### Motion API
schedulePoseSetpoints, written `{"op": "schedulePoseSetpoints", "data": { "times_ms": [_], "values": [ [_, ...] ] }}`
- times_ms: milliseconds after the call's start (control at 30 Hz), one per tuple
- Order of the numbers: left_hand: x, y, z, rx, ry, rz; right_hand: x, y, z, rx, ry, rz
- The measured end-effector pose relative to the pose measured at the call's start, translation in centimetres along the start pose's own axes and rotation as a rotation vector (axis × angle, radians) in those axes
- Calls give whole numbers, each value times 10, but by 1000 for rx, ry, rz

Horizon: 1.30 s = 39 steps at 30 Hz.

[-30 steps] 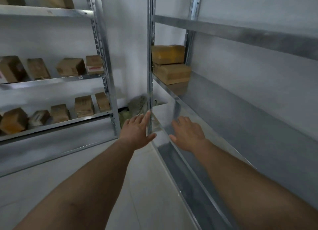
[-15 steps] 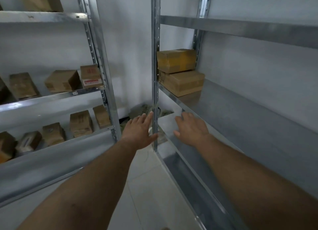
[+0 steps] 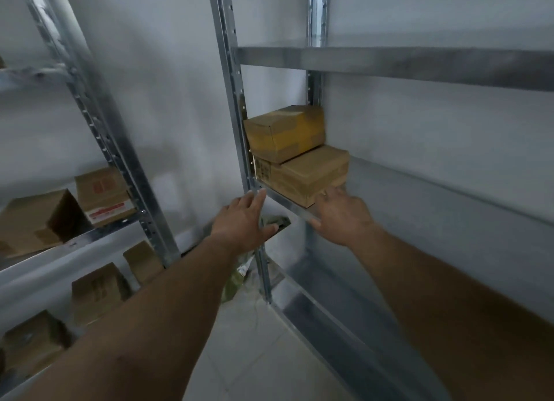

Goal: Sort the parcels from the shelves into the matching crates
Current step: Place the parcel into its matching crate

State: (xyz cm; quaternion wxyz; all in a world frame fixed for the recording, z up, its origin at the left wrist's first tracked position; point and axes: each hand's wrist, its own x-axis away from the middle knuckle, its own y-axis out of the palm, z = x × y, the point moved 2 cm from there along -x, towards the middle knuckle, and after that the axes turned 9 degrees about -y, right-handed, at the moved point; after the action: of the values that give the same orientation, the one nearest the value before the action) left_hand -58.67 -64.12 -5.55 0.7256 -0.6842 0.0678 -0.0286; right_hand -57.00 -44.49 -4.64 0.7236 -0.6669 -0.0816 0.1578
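Observation:
Two brown cardboard parcels are stacked at the left end of the right-hand metal shelf: a yellower upper parcel on a wider lower parcel. My right hand is open, fingers spread, its fingertips at the lower parcel's front right corner. My left hand is open too, in front of the shelf's upright post, fingertips near the shelf edge just left of the lower parcel. Neither hand holds anything.
A second metal rack stands on the left with several brown parcels on two levels, one bearing a red and white label. Greenish bags lie on the tiled floor in the corner between the racks.
Both hands have risen and reached forward toward the stacked parcels. The view has moved closer to the right-hand shelf and swung right.

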Motion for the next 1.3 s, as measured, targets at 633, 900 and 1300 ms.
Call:
{"op": "schedulePoseSetpoints", "data": {
  "times_ms": [633, 900, 1300],
  "values": [
    [-250, -45, -85, 249, 265, 138, -186, -30, 0, 7, 433, 130],
    [-320, -52, -69, 315, 273, 3, -229, -30, 7, -105, 619, 148],
    [-338, -66, -43, 822, 123, -362, -242, -31, 26, -685, 791, 311]
  ]
}}
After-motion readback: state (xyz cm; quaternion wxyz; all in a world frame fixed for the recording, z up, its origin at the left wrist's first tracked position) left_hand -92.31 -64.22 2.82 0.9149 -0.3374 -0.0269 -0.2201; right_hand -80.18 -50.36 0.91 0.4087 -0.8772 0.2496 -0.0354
